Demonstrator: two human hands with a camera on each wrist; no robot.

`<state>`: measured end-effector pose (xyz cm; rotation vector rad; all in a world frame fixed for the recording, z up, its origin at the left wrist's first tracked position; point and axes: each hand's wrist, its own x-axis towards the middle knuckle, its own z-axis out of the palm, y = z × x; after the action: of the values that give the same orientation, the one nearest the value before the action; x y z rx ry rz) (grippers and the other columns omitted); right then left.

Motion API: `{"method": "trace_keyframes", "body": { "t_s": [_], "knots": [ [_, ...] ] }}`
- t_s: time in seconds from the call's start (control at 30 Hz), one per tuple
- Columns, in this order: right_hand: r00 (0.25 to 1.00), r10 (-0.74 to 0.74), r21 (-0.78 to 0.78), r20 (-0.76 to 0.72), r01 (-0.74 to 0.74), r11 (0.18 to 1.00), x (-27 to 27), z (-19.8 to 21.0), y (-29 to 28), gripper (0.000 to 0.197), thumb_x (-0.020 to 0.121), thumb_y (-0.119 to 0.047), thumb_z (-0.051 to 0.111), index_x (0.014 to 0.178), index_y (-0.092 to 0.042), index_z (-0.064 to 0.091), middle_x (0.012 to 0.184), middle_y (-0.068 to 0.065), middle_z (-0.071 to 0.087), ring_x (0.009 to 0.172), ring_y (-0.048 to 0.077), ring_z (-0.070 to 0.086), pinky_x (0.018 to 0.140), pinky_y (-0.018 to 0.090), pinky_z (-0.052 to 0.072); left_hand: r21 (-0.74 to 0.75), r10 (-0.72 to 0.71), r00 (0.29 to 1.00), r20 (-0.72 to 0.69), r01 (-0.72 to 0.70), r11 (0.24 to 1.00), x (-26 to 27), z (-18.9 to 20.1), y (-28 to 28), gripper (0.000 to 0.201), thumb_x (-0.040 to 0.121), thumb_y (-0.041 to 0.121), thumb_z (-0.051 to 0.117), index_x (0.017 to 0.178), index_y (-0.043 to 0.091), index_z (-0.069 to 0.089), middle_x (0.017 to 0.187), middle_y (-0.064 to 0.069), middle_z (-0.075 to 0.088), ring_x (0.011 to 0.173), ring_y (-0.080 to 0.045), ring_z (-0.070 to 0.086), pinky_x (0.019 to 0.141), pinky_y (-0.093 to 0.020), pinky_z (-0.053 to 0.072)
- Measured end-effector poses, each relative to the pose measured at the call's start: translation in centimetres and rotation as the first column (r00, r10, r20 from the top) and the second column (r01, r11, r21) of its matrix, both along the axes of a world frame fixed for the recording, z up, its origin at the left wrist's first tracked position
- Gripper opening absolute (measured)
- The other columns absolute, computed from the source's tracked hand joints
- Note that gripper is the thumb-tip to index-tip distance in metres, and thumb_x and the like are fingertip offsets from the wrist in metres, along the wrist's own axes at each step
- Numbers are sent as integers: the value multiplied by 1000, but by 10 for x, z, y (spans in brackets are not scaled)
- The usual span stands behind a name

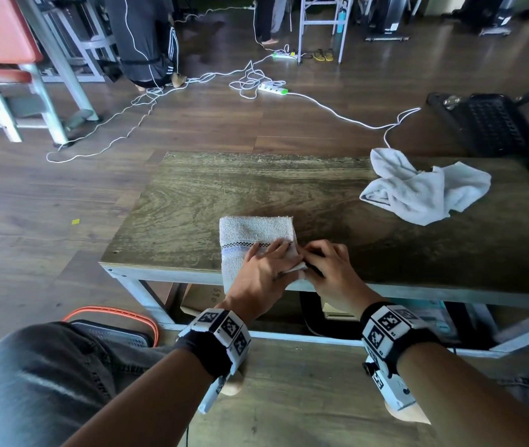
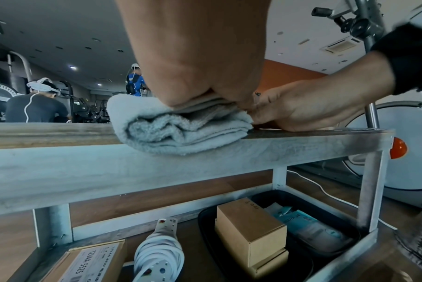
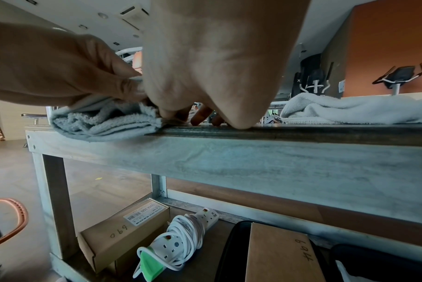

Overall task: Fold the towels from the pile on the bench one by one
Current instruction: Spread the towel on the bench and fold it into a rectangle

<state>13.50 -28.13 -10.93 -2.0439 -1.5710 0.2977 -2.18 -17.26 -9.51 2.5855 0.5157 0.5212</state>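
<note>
Towel (image 1: 250,233) nearly folded: left hand (image 1: 264,272) pressing flat on top, right hand (image 1: 329,272) pinching its edge; crumpled towel (image 1: 424,191) waiting farther right on table (image 1: 192,195).

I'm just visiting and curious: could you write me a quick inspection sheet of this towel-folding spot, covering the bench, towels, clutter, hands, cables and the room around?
Surface: wooden bench top on a metal frame, worn.
Job's things: folded towel at the near edge; crumpled towel at the far right, unfolded.
Clutter: cardboard boxes and a coiled extension lead on the shelf below.
Grippers: left hand presses flat on the folded towel; right hand pinches its right edge.
Cables: white cords and a power strip on the floor beyond.
Surroundings: gym machines, other people, wood floor.
</note>
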Motion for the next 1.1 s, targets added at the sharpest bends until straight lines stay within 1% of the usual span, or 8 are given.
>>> {"method": "trace_keyframes", "body": {
  "t_s": [0.23, 0.37, 0.5, 0.67, 0.77, 0.9, 1.03, 1.1],
  "knots": [
    [976, -12, 32, -219, 19, 999, -4, 11, -1, 45, 106, -26, 42, 149, -36, 41, 124, -7, 49, 122, 14, 29, 113, 31, 23, -38, -24, 996, -82, 21, 999, 2, 3, 2, 58, 96, 45, 23, 142, 21, 47, 152, 3, 43, 147, -11, 23, 122, -45, 9],
    [993, -3, -20, -115, 0, 1000, -7, 10, 0, 43, 104, -30, 45, 147, -36, 44, 125, -5, 44, 122, 17, 26, 114, 36, 25, 18, -86, 996, 33, 85, 996, 3, 2, 14, 27, 100, 25, 41, 115, 13, 60, 120, 3, 59, 131, -26, 47, 115, -52, 27],
    [995, -40, -13, -90, 39, 999, -10, 21, 5, 38, 104, -25, 46, 141, -29, 55, 118, 1, 51, 114, 19, 35, 110, 37, 28, 118, 236, 953, -192, -217, 969, -4, 8, 23, 66, 92, 51, 46, 148, 18, 32, 160, -12, 22, 151, -27, 3, 122, -51, 9],
    [985, -140, 28, 96, 138, 990, -19, 39, 42, 37, 99, -41, 40, 113, -17, 65, 111, 9, 61, 108, 31, 55, 102, 41, 37, 198, 312, 872, -378, -253, 947, -1, 5, 18, 87, 90, 69, 25, 156, 17, 5, 163, -11, -3, 151, -24, -9, 122, -47, -2],
    [992, -34, 154, -121, 53, 987, -33, 49, 62, 37, 104, -35, 40, 125, -15, 63, 128, 3, 61, 122, 19, 53, 109, 33, 38, 175, 309, 868, -390, -260, 950, 10, 11, 20, 85, 87, 62, 24, 155, 13, 9, 162, -13, 12, 149, -28, 8, 121, -48, 11],
    [906, -20, 68, -424, 53, 996, -45, 45, 86, 47, 106, -42, 34, 144, -18, 50, 149, 1, 49, 139, 11, 42, 116, 25, 27, 132, 261, 944, -202, -238, 962, 9, 20, 40, 71, 88, 47, 15, 146, 12, 37, 142, -6, 46, 131, -25, 40, 110, -41, 31],
    [1000, -29, -48, 13, 29, 998, -44, 13, 87, 67, 101, -53, 16, 155, -18, 31, 161, 2, 32, 150, 12, 23, 124, 34, 14, 194, 269, 905, -331, -214, 957, -2, 2, 40, 62, 101, 40, 25, 156, 19, 8, 164, 2, 10, 151, -17, 2, 122, -45, 6],
    [995, -44, -37, 90, 47, 998, -44, 10, 87, 77, 95, -56, 4, 157, -16, 27, 162, 2, 30, 151, 12, 20, 125, 33, 11, 193, 268, 909, -318, -215, 957, -1, -1, 42, 61, 101, 41, 20, 157, 21, 3, 164, 4, 3, 151, -14, -3, 122, -45, 0]
  ]
}}
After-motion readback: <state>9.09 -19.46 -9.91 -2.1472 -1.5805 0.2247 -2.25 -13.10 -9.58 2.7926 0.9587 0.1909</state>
